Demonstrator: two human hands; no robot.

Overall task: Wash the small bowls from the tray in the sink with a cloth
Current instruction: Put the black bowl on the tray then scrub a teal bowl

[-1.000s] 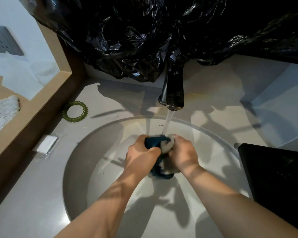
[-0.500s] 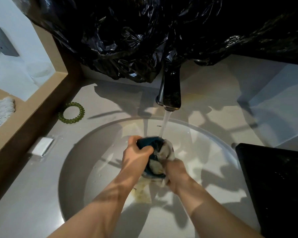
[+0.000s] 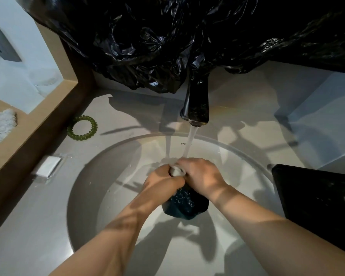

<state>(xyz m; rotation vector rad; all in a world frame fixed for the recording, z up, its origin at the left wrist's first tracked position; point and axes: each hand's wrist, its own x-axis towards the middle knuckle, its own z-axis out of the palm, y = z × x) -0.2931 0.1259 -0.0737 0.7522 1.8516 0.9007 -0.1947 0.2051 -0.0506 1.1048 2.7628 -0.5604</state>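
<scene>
Over the sink [image 3: 100, 188], both hands are curled and pressed close together under the water [image 3: 191, 140] running from the dark tap [image 3: 197, 108]. The left hand [image 3: 163, 182] grips the dark teal bowl [image 3: 187, 204], which hangs just below the knuckles. The right hand [image 3: 201, 174] clutches the pale cloth [image 3: 176, 170], bunched between the two thumbs. A black tray [image 3: 315, 206] sits on the worktop [image 3: 28, 226] to the right, and a green hair tie [image 3: 82, 127] lies to the left.
</scene>
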